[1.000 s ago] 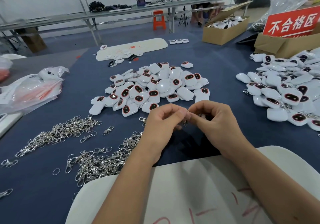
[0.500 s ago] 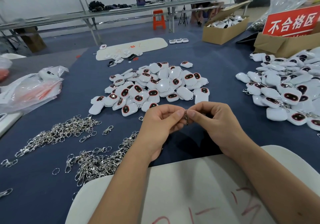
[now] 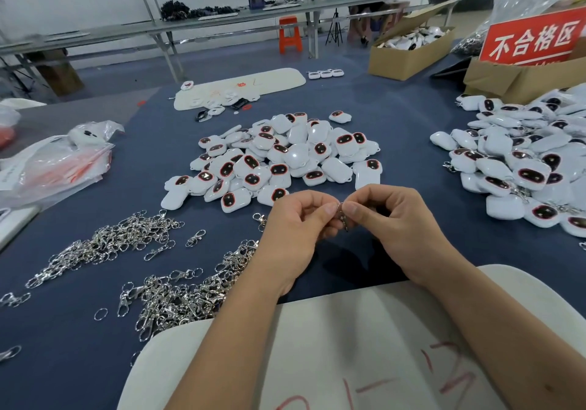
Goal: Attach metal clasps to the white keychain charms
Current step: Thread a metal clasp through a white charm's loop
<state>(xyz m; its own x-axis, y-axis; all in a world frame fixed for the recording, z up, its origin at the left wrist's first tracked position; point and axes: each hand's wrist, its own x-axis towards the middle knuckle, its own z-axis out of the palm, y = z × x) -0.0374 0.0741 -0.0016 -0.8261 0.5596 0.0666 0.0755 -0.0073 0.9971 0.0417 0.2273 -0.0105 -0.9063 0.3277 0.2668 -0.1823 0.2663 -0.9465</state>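
both hands pinch one metal clasp (image 3: 341, 216) between them, left hand (image 3: 296, 235) and right hand (image 3: 398, 222) fingertip to fingertip above the blue table (image 3: 396, 118), white keychain charms (image 3: 279, 159) piled just beyond, loose clasps (image 3: 177, 295) heaped left.

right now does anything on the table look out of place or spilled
Mostly orderly piles. A few metal clasps and one loose ring lie scattered apart from the clasp heap. Both hands pinch one clasp.
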